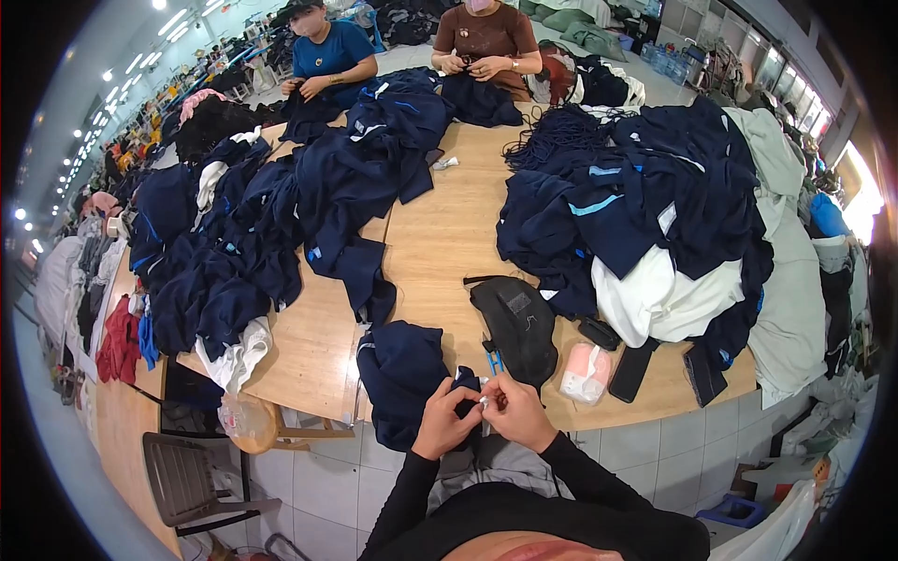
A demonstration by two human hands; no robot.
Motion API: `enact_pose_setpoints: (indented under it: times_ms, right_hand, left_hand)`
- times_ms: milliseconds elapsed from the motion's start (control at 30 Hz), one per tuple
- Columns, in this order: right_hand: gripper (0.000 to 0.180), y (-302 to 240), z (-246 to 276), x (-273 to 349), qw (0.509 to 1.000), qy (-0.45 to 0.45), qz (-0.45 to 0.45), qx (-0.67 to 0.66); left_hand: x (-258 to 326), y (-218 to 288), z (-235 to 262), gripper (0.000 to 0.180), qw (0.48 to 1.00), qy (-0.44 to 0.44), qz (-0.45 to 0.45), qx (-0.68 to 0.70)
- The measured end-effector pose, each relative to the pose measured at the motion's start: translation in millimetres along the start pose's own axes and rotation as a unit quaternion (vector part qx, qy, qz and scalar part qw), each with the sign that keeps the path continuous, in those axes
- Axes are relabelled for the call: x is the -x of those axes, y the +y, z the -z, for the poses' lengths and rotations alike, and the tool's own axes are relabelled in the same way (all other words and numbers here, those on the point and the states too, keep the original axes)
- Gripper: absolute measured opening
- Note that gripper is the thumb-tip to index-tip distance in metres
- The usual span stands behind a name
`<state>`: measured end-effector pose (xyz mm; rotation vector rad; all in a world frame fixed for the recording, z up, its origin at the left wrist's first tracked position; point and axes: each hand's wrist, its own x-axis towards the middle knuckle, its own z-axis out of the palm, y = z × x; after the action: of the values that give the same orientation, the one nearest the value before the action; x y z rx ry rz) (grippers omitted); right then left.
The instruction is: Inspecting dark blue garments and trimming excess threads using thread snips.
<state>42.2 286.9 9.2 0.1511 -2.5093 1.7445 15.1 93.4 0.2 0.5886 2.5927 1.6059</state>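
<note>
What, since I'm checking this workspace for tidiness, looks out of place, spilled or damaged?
Nothing looks spilled or plainly damaged. Slightly untidy: at left, a white cloth droops off the table below a navy heap, and a small white scrap lies alone on bare wood.

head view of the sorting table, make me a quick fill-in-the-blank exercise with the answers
1. The bare left hand and the bare right hand come together at a small ____ piece.
2. The rounded pink-and-white packet lies to the ____ of the black fabric pouch.
3. Across the light wooden table, the co-worker beside the one in a brown shirt wears a ____ shirt.

Missing words: white; right; blue.
</note>
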Motion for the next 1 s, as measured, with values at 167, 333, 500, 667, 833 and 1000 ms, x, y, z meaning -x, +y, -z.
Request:
enact_pose_setpoints:
  times_ms: [167,333,500,667,833,1000]
  right_hand:
    - [0.014,-2.7,2.5,-3.2,0.999,0.007,-0.027,-0.03]
    - [0.013,-5.4,6.0,-6.7,0.993,-0.018,-0.059,-0.099]
    - [0.013,-9.3,7.1,-7.0,0.997,-0.045,-0.045,-0.037]
    - [0.013,-1.2,0.5,-4.4,0.998,-0.017,0.028,0.05]
    - [0.013,-10.0,8.3,-4.0,0.996,-0.046,-0.079,-0.009]
    - [0.013,-11.0,5.3,-7.6,0.998,-0.008,0.021,0.054]
  left_hand:
    - [1.7,8.3,-1.4,0.021,0.999,0.042,-0.011,0.019]
    - [0.8,7.1,4.1,0.022,0.999,0.035,-0.018,0.016]
    - [1.7,1.4,-0.3,0.027,0.999,0.0,-0.032,-0.02]
    - [3.4,1.1,0.2,0.024,0.999,-0.016,-0.035,-0.039]
    - [-1.1,-4.0,4.9,0.02,0.996,-0.078,-0.032,0.002]
    - [-1.7,-0.9,9.7,0.015,0.998,-0.05,-0.004,0.028]
